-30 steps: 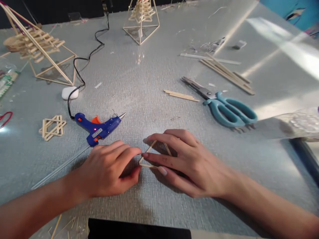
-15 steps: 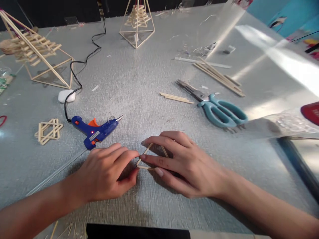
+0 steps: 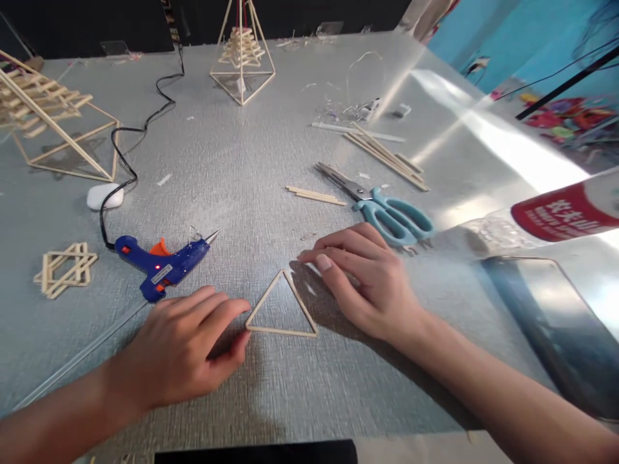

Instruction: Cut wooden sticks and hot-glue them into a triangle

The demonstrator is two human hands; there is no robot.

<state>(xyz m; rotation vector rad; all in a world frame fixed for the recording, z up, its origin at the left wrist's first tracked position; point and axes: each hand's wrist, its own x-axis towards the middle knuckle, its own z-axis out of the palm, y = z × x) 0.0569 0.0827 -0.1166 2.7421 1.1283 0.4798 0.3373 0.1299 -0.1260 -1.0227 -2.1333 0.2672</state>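
Note:
A small triangle of thin wooden sticks (image 3: 283, 330) lies flat on the grey table, in front of me. My left hand (image 3: 184, 348) rests beside it, forefinger and thumb closed around its left corner. My right hand (image 3: 367, 277) hovers just right of the triangle's top, fingers extended and close together, holding nothing and not touching the sticks. A blue hot glue gun (image 3: 162, 261) with an orange trigger lies left of the triangle, its nozzle pointing right.
Teal scissors (image 3: 387, 212) and loose short sticks (image 3: 314, 194) lie beyond my right hand; longer sticks (image 3: 387, 154) farther back. A stick star (image 3: 65, 269) sits far left. Stick pyramids stand at the left (image 3: 53, 122) and back (image 3: 242, 55). A red-labelled package (image 3: 561, 209) lies right.
My right hand has lifted off the triangle and moved right and away, uncovering it whole. My left hand stays at the left corner. The view has shifted rightward.

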